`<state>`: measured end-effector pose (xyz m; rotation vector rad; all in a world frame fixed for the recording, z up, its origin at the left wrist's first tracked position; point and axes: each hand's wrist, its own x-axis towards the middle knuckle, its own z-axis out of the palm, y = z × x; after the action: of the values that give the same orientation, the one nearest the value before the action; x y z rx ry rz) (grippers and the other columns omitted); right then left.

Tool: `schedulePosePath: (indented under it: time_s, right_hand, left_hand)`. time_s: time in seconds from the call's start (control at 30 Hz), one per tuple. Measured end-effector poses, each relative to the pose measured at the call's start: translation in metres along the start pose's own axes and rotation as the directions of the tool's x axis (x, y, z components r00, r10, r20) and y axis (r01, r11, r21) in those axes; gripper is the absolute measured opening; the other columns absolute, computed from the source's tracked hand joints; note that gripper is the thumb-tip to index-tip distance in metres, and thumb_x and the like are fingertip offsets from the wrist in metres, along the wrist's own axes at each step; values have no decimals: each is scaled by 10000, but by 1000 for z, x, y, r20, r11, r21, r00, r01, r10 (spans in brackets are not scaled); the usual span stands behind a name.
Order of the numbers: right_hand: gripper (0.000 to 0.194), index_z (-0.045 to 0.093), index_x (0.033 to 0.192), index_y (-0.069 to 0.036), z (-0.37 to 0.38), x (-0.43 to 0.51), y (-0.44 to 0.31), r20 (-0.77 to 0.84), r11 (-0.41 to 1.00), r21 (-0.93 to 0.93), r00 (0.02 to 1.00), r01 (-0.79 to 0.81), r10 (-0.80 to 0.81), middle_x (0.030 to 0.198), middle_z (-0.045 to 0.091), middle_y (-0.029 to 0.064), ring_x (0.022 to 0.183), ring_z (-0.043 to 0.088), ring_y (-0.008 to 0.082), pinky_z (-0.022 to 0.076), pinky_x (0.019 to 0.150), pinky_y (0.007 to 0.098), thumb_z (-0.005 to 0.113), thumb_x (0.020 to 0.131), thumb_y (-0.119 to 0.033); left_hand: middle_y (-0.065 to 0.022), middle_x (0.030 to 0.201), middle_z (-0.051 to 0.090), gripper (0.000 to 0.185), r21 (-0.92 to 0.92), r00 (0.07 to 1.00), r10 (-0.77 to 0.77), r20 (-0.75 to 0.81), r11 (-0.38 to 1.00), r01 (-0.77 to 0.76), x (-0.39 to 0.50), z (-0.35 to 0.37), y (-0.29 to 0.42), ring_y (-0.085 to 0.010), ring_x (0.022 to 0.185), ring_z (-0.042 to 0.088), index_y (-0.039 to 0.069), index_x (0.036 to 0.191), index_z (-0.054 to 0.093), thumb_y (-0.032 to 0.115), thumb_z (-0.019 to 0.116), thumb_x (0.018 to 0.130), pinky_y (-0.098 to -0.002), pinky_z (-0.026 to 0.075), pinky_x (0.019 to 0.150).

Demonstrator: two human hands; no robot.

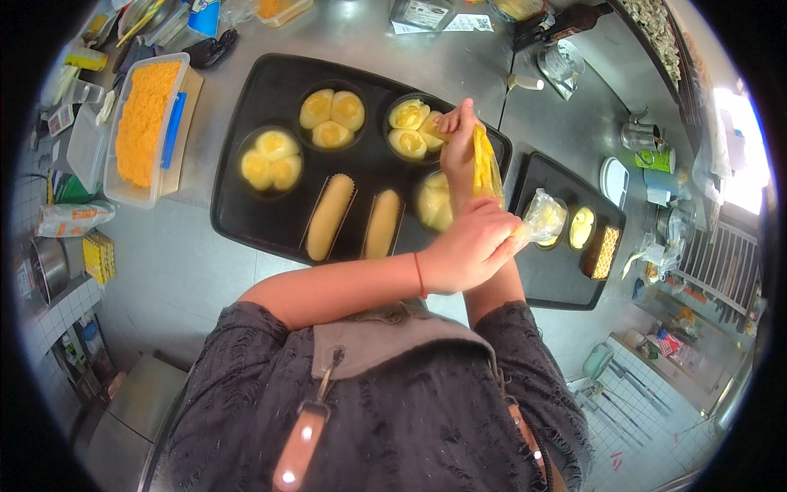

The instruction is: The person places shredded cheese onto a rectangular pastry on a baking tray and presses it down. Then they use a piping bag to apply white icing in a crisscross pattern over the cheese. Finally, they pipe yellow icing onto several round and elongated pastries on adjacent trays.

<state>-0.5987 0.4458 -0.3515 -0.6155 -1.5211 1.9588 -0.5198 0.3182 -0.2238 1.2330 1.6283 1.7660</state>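
Note:
A clear plastic piping bag (486,169) with yellow filling is in both my hands. My left hand (473,246), a red string at its wrist, grips the bag's gathered end. My right hand (460,138), beyond it, is closed around the bag's narrow part, over the top-right round mould of three-lobed dough (409,129) with yellow filling on it. The large black baking tray (283,80) also holds two more three-lobed doughs (332,119) (272,160) with yellow tops, a round dough (435,200) partly behind my right arm, and two long doughs (331,216) (382,224) in narrow moulds.
A plastic tub of orange crumbs (147,126) stands left of the tray. At right, a smaller black tray (535,283) holds filled moulds and a rectangular one with a lattice top (605,252). A metal jug (639,135), a dark bottle (578,21) and containers stand on the steel worktop.

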Motion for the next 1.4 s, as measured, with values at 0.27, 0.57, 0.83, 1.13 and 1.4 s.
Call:
schedulePosePath:
  time_s: [0.27, 0.57, 0.83, 1.13, 1.4]
  right_hand:
    - [526, 390, 640, -129, -27, 7, -25, -111, 984, 166, 992, 69, -51, 584, 416, 53, 583, 417, 204, 474, 775, 416, 455, 1083, -404]
    - [513, 372, 603, -157, -48, -37, -42, -373, 901, 432, 917, 37, 141, 535, 371, 45, 528, 392, 223, 475, 725, 445, 485, 1054, -375]
    - [530, 374, 582, -159, -131, -96, -86, -514, 681, 709, 795, 184, 321, 537, 378, 51, 527, 420, 238, 461, 738, 459, 534, 1021, -410]
    - [501, 376, 603, -155, -304, -144, -128, -718, 769, 528, 673, 360, 178, 561, 359, 49, 574, 412, 235, 450, 726, 443, 584, 999, -381]
    - [543, 416, 597, -130, -406, -121, -130, -741, 867, 352, 671, 352, 28, 544, 410, 34, 528, 429, 178, 456, 656, 384, 498, 1068, -387]
  left_hand:
    - [-123, 967, 639, 129, -25, 993, 23, 113, 999, -20, -1, 8, 13, -323, 1028, 589, 42, 1034, 628, 123, 543, 982, -452, 353, 1078]
    - [-135, 923, 625, 136, -44, 950, 39, 309, 999, -27, -7, 27, 28, -346, 967, 595, 26, 1020, 617, 149, 567, 995, -464, 410, 1011]
    - [-129, 790, 531, 157, -172, 825, 192, 531, 978, -116, -10, 101, 47, -335, 809, 552, 54, 854, 518, 135, 572, 978, -433, 437, 888]
    - [-148, 1090, 641, 187, -194, 662, 155, 733, 981, -15, 12, 211, 48, -311, 1140, 589, 7, 1009, 660, 161, 554, 1009, -480, 313, 1174]
    - [-161, 1144, 632, 208, -115, 615, 104, 782, 993, -22, 46, 308, 48, -307, 1169, 578, -19, 1072, 607, 172, 586, 990, -477, 296, 1180]
